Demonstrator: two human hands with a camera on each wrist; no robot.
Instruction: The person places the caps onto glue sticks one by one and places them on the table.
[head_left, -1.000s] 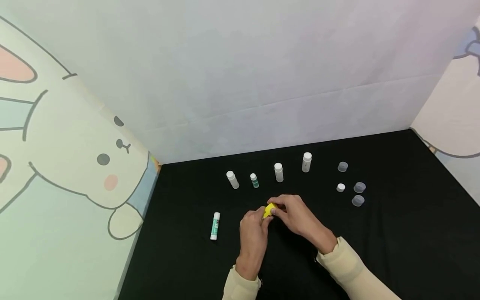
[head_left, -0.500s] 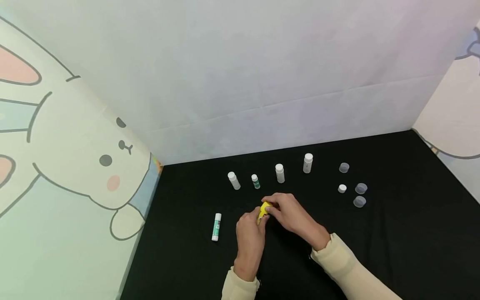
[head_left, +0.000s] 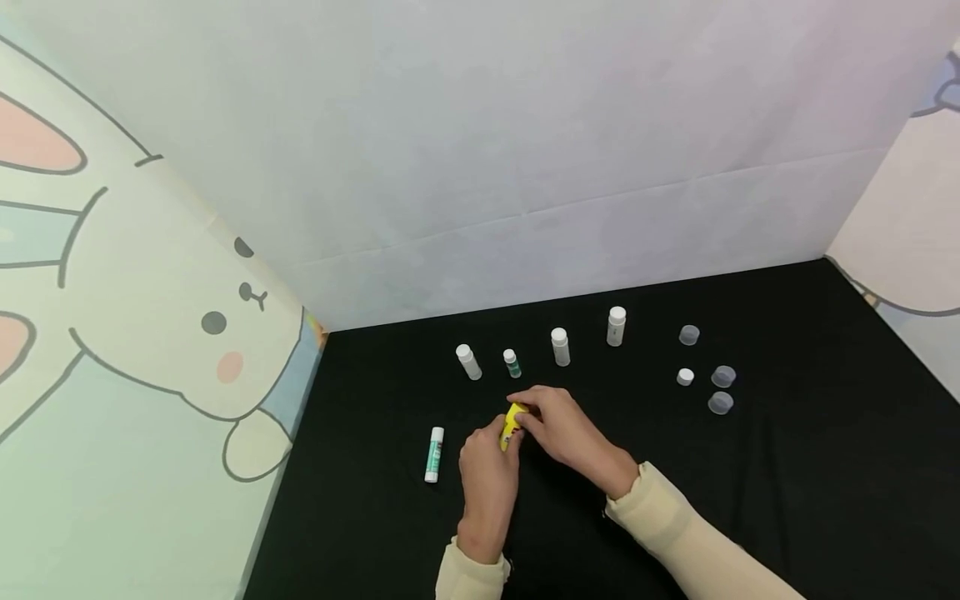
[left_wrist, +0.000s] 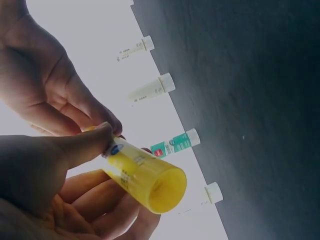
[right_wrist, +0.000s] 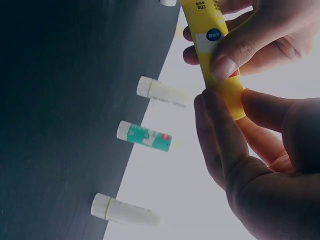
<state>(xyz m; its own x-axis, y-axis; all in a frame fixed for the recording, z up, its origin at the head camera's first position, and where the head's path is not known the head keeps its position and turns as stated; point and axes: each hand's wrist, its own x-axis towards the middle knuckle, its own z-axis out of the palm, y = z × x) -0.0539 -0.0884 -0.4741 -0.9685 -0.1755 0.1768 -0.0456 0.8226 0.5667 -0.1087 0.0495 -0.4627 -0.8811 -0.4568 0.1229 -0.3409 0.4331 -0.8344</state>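
Both hands are on a yellow glue stick (head_left: 512,427) over the black table. The left hand (head_left: 489,471) grips its body, with the thumb across the label in the left wrist view. A hollow round end of the yellow tube (left_wrist: 169,190) faces that camera. The right hand (head_left: 564,429) pinches the other end between thumb and fingers, as the right wrist view shows. Left of the left hand is a white glue stick with a green label (head_left: 434,455). Fingers hide part of the yellow tube.
Behind the hands stand white capped glue sticks (head_left: 468,362), (head_left: 560,347), (head_left: 616,327) and a small green-labelled one (head_left: 512,363). Toward the right are a white cap (head_left: 685,377) and clear cups (head_left: 689,335), (head_left: 723,377), (head_left: 721,403). Pale curtains border the black table (head_left: 825,483).
Both hands have moved left together with the yellow glue stick, which has turned to stand more lengthwise. Both keep hold of it. The other items stay in place, apart from a slight view shift.
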